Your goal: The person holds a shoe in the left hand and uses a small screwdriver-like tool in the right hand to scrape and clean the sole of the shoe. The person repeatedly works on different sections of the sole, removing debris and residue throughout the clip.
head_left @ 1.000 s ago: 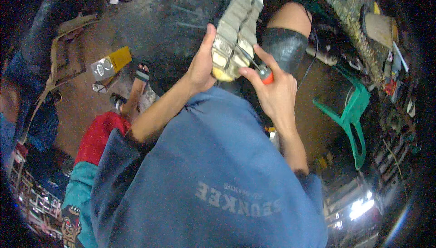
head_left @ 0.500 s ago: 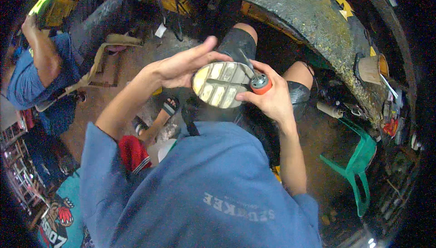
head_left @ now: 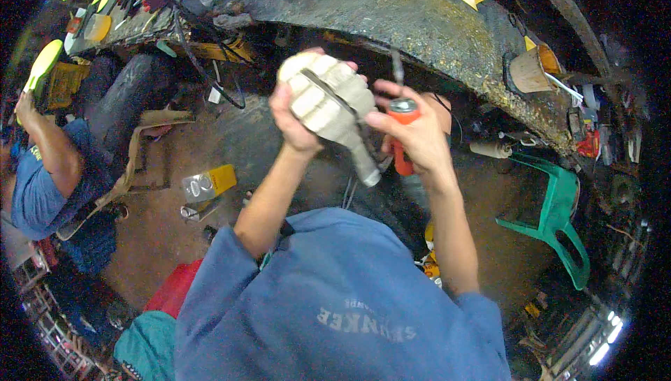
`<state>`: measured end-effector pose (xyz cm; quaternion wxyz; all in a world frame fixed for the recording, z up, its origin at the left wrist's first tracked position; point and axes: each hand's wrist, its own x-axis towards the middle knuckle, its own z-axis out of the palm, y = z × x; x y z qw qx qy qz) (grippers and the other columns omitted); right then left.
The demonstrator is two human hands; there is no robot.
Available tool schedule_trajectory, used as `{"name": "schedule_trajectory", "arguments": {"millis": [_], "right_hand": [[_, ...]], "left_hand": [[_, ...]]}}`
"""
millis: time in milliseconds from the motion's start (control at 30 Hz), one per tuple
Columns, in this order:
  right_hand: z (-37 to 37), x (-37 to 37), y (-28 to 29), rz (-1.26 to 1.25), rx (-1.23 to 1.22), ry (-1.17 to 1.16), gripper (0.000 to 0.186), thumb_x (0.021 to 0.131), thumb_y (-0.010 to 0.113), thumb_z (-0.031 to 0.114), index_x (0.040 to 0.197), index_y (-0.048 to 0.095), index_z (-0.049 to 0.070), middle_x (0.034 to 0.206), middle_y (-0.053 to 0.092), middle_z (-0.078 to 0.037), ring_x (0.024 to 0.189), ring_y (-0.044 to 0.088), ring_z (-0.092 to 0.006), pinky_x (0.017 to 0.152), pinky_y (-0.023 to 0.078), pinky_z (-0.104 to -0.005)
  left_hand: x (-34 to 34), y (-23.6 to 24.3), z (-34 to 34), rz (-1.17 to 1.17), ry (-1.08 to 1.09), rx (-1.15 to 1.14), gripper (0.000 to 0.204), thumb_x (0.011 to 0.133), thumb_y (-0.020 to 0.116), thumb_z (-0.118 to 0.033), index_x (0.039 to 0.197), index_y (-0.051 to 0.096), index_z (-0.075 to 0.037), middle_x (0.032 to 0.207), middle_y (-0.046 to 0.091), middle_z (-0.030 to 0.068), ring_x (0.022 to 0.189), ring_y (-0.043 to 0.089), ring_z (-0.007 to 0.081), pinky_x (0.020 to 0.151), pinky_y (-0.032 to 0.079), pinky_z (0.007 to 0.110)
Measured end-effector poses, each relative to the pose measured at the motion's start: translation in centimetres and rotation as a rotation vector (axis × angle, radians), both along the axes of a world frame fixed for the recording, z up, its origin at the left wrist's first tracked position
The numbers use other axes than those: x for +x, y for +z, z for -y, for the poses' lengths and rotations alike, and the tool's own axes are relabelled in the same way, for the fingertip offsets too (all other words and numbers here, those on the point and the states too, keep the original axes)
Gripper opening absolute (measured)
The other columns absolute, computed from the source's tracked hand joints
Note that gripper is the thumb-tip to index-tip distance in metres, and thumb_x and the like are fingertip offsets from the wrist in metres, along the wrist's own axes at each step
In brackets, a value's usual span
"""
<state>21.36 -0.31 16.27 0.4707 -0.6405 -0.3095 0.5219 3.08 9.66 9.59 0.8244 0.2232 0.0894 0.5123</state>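
The left hand's (head_left: pixel 297 126) fingers were curled around a pale, ridged shoe sole (head_left: pixel 325 98), thumb at its left side, fingertips past its far edge. The sole was held up short of the workbench's (head_left: pixel 391 7) near edge. The right hand's (head_left: pixel 416 136) fingers were wrapped round an orange-bodied tool (head_left: pixel 403 112), metal tip toward that edge; whether its thumb touched the sole was unclear.
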Motion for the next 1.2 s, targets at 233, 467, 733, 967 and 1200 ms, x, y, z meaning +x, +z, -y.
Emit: {"name": "schedule_trajectory", "arguments": {"millis": [233, 467, 733, 967, 1200], "right_hand": [[6.5, 4.1, 0.1, 0.741, -0.065, 0.164, 0.046, 0.083, 0.099, 0.040, 0.095, 0.073, 0.004, 0.075, 0.068, 0.001, 0.064, 0.063, -0.0108, 0.060, 0.052, -0.0316], [9.9, 1.2, -3.9, 1.139, -0.116, 0.182, 0.067, 0.082, 0.088, 0.072, 0.088, 0.070, 0.008, 0.069, 0.071, -0.019, 0.071, 0.075, -0.0417, 0.065, 0.057, -0.0494], [8.2, 2.3, -3.0, 1.080, -0.258, 0.278, 0.068, 0.083, 0.085, 0.075, 0.090, 0.070, 0.009, 0.071, 0.073, -0.022, 0.072, 0.075, -0.0445, 0.064, 0.057, -0.0524], [8.0, 2.4, -3.5, 1.105, -0.234, 0.288, 0.069, 0.084, 0.083, 0.076, 0.090, 0.070, 0.009, 0.070, 0.072, -0.023, 0.070, 0.074, -0.0456, 0.063, 0.056, -0.0534], [7.8, 2.3, -3.5, 1.104, -0.232, 0.298, 0.069, 0.086, 0.082, 0.076, 0.084, 0.066, 0.009, 0.066, 0.069, -0.022, 0.069, 0.073, -0.0470, 0.062, 0.055, -0.0541]], "left_hand": [[-1.9, 2.7, -3.2, -0.413, -0.574, -0.293, 0.078, 0.108, 0.044, -0.070, 0.133, 0.070, 0.000, 0.117, 0.080, 0.0231, 0.103, 0.081, 0.0380, 0.092, 0.067, 0.051], [-0.3, -3.3, 0.8, -0.394, -0.761, -0.486, 0.088, 0.108, 0.044, -0.075, 0.133, 0.070, 0.005, 0.116, 0.080, 0.0247, 0.105, 0.080, 0.0371, 0.095, 0.067, 0.050], [-0.5, -2.4, 0.6, -0.361, -0.664, -0.479, 0.085, 0.111, 0.037, -0.069, 0.130, 0.070, 0.007, 0.119, 0.078, 0.0305, 0.106, 0.080, 0.0392, 0.095, 0.066, 0.051], [-0.8, -2.1, 0.9, -0.336, -0.653, -0.513, 0.086, 0.111, 0.036, -0.068, 0.127, 0.071, 0.009, 0.116, 0.079, 0.0298, 0.101, 0.081, 0.0381, 0.092, 0.067, 0.049], [-0.7, -2.2, 1.0, -0.365, -0.633, -0.484, 0.084, 0.111, 0.037, -0.067, 0.128, 0.071, 0.008, 0.116, 0.079, 0.0297, 0.101, 0.081, 0.0379, 0.093, 0.067, 0.048]]}}
